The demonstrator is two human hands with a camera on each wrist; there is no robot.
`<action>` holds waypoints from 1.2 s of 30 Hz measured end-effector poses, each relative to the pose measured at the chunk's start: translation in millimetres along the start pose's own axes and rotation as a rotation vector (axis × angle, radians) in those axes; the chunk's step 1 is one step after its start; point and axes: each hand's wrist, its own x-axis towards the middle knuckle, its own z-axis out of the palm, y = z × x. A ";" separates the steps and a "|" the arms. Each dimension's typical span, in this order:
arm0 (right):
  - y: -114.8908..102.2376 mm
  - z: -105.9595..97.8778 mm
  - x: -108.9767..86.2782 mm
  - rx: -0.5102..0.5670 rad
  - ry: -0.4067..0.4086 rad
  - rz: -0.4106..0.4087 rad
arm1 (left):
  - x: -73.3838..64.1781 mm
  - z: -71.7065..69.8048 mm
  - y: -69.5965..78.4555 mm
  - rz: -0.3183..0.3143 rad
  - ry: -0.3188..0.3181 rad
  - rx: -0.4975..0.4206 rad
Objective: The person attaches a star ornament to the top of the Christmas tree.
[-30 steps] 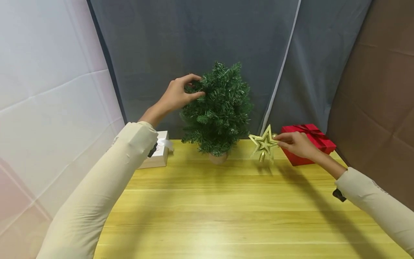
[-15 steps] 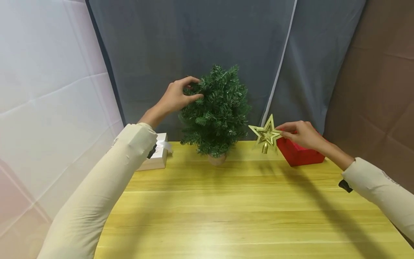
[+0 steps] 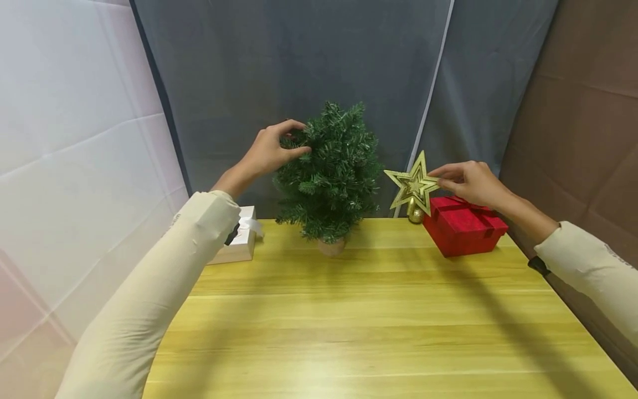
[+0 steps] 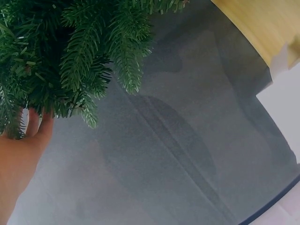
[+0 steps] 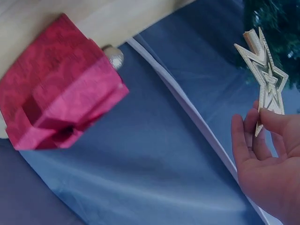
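A small green artificial Christmas tree stands upright on a stubby base at the back of the table. My left hand holds its upper left side between thumb and fingers; in the left wrist view, branches hide most of the fingertips of that hand. Right of the tree, my right hand pinches a gold star tree topper by one point. The star is raised above the table, apart from the tree, its socket downward. Seen from the right wrist, the star appears nearly edge-on above the thumb.
A red gift box with a ribbon sits at the back right, below the right hand. A gold ball lies beside it. At the back left is a white box with a white bow, partly behind the left sleeve. A grey curtain hangs behind.
My right hand has lifted the star higher and moved slightly right, uncovering more of the red box's top. The left hand keeps its hold on the tree.
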 end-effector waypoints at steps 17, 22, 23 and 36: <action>-12.3 -41.5 14.1 -0.086 0.043 -0.051 | 0.5 1.5 -1.5 0.008 -0.004 -0.009; -18.7 -50.3 21.6 -0.100 0.051 -0.062 | -0.3 0.8 -2.8 0.008 0.001 -0.014; -20.2 -51.9 23.1 -0.102 0.050 -0.063 | -0.6 0.7 -2.6 0.007 0.000 -0.015; -42.6 -76.8 39.0 -0.148 0.090 -0.048 | -1.4 1.2 -1.4 0.011 0.004 -0.015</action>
